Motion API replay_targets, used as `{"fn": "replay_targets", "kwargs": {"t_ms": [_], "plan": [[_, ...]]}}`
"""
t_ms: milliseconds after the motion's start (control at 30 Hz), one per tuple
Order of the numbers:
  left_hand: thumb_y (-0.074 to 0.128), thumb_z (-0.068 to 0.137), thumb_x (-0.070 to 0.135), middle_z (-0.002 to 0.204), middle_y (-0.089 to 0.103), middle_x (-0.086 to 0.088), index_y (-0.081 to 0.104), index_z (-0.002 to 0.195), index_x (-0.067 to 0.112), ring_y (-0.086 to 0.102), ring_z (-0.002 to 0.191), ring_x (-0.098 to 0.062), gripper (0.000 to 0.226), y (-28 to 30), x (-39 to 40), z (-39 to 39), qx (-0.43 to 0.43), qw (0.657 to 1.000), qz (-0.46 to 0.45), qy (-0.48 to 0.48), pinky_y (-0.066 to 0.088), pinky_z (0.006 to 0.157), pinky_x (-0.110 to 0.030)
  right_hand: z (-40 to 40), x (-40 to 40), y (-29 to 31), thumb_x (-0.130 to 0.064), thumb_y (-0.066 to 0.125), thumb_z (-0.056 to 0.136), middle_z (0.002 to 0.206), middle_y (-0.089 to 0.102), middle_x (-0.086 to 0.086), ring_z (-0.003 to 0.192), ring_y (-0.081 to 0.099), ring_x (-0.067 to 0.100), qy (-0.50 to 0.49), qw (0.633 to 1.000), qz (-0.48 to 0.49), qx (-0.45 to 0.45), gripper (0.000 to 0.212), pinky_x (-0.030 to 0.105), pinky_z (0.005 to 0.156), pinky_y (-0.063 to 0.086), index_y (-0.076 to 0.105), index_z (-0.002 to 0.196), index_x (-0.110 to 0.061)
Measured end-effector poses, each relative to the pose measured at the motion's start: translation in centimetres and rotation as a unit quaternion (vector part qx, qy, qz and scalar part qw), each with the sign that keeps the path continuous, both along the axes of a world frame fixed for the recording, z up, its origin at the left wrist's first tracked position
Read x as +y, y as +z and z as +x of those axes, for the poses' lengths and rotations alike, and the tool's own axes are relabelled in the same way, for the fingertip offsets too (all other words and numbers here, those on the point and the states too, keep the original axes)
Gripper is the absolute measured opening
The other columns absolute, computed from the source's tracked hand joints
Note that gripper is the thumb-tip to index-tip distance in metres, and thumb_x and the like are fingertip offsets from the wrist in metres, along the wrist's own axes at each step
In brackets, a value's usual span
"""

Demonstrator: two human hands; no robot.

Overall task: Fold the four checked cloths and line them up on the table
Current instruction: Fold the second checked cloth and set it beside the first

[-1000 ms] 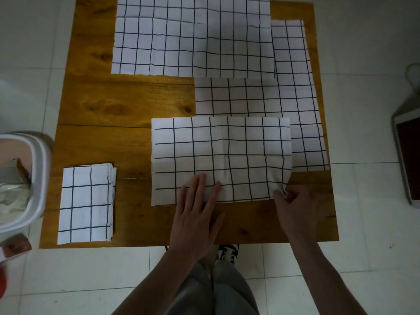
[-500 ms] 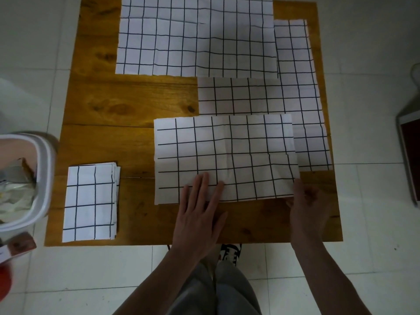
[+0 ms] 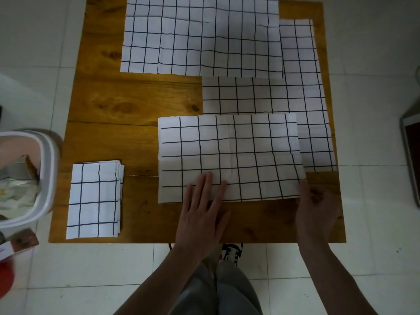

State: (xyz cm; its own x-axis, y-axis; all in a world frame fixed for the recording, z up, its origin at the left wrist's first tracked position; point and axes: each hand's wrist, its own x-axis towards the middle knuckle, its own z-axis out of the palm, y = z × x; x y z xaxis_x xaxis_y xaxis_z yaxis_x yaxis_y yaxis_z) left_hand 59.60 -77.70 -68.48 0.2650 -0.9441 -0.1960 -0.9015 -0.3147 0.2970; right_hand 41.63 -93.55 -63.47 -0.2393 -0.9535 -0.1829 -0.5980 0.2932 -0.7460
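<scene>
Right hand, which pinched the near right corner of the half-folded white black-checked cloth a second ago, now rests beside that corner with fingers loosely open, grasping nothing; the fold appears set. Left hand lies flat, fingers spread, on the cloth's near edge. Four cloths on the wooden worktop: one small folded cloth left of it, two unfolded cloths beyond.
</scene>
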Motion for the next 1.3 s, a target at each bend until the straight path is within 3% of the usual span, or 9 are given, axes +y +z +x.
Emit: {"fn": "replay_targets", "kwargs": {"t_ms": [200, 333, 433, 567, 667, 833, 1000, 1167, 1300], "plan": [[0.026, 0.109, 0.061, 0.175, 0.0, -0.012, 0.012, 0.168, 0.026, -0.003, 0.162, -0.031, 0.07, 0.3, -0.2, -0.2, 0.014, 1.0, -0.007, 0.01, 0.015, 0.128, -0.058, 1.4, 0.5, 2.7, -0.024, 0.07, 0.097, 0.095, 0.067, -0.002, 0.081, 0.062, -0.002, 0.037, 0.998, -0.06, -0.004, 0.012, 0.016, 0.071, 0.052, 0.063, 0.106, -0.019], [0.028, 0.109, 0.061, 0.175, 0.0, -0.012, 0.011, 0.168, 0.026, -0.003, 0.162, -0.031, 0.071, 0.3, -0.1, -0.2, 0.017, 1.0, -0.007, 0.014, 0.015, 0.129, -0.057, 3.0, 1.3, 4.9, -0.014, 0.072, 0.096, 0.108, 0.067, -0.006, 0.091, 0.063, -0.018, 0.079, 0.99, -0.118, -0.023, 0.032, 0.0, 0.074, 0.047, 0.059, 0.124, -0.005], [0.029, 0.109, 0.06, 0.175, 0.0, -0.012, 0.011, 0.168, 0.027, -0.003, 0.162, -0.03, 0.07, 0.2, -0.1, -0.1, 0.018, 1.0, -0.014, 0.011, 0.014, 0.129, -0.056, 4.8, 2.1, 6.3, -0.012, 0.074, 0.094, 0.116, 0.063, -0.023, 0.099, 0.067, -0.012, 0.111, 0.98, -0.144, -0.075, 0.048, 0.005, 0.077, 0.053, 0.053, 0.136, -0.003], [0.03, 0.109, 0.059, 0.176, 0.002, -0.01, 0.013, 0.168, 0.027, -0.001, 0.162, -0.028, 0.069, 0.2, 0.0, 0.1, 0.038, 0.999, -0.033, 0.017, 0.015, 0.13, -0.054, 7.8, 3.9, 7.3, -0.011, 0.074, 0.094, 0.121, 0.07, -0.009, 0.105, 0.072, 0.006, 0.147, 0.969, -0.142, -0.14, 0.046, 0.018, 0.08, 0.059, 0.055, 0.136, -0.01], [0.038, 0.109, 0.055, 0.175, 0.006, -0.009, 0.016, 0.167, 0.021, 0.001, 0.162, -0.027, 0.071, 0.5, 0.2, 0.3, 0.067, 0.994, -0.072, 0.039, 0.016, 0.13, -0.052, 10.2, 5.4, 7.2, -0.012, 0.073, 0.094, 0.117, 0.071, -0.012, 0.103, 0.072, 0.006, 0.181, 0.962, -0.131, -0.158, 0.036, 0.017, 0.08, 0.058, 0.06, 0.128, -0.016], [0.062, 0.099, 0.051, 0.17, 0.028, -0.011, 0.028, 0.164, 0.014, 0.019, 0.159, -0.028, 0.082, 0.4, 1.9, 1.5, 0.052, 0.983, -0.111, 0.135, 0.023, 0.127, -0.049, 13.1, 7.1, 5.5, -0.02, 0.072, 0.095, 0.104, 0.071, -0.016, 0.097, 0.069, 0.001, 0.242, 0.955, -0.101, -0.135, 0.02, 0.015, 0.075, 0.058, 0.068, 0.114, -0.016], [0.057, 0.099, 0.046, 0.158, 0.049, -0.009, 0.033, 0.159, 0.016, 0.036, 0.147, -0.026, 0.071, 0.2, 4.4, 3.2, 0.043, 0.968, -0.128, 0.214, 0.036, 0.117, -0.053, 15.1, 7.9, 3.5, -0.021, 0.07, 0.098, 0.097, 0.07, -0.019, 0.092, 0.067, -0.004, 0.319, 0.941, -0.073, -0.087, 0.016, 0.013, 0.076, 0.055, 0.069, 0.114, -0.022], [0.082, 0.089, 0.032, 0.151, 0.051, -0.006, 0.034, 0.158, 0.014, 0.041, 0.141, -0.024, 0.086, 0.1, 5.5, 4.2, 0.057, 0.961, -0.155, 0.222, 0.037, 0.114, -0.051, 16.1, 9.0, 1.2, -0.025, 0.066, 0.101, 0.099, 0.071, -0.009, 0.087, 0.065, 0.002, 0.39, 0.92, -0.037, -0.031, 0.019, 0.019, 0.075, 0.054, 0.07, 0.117, -0.016], [0.077, 0.088, 0.043, 0.149, 0.056, -0.01, 0.029, 0.161, 0.013, 0.041, 0.14, -0.024, 0.093, 0.4, 5.3, 4.8, 0.086, 0.956, -0.173, 0.222, 0.039, 0.112, -0.05, 16.3, 9.7, 0.1, -0.024, 0.065, 0.1, 0.107, 0.07, -0.008, 0.097, 0.064, 0.003, 0.441, 0.897, -0.019, 0.005, 0.021, 0.026, 0.086, 0.057, 0.067, 0.121, -0.019]]}}
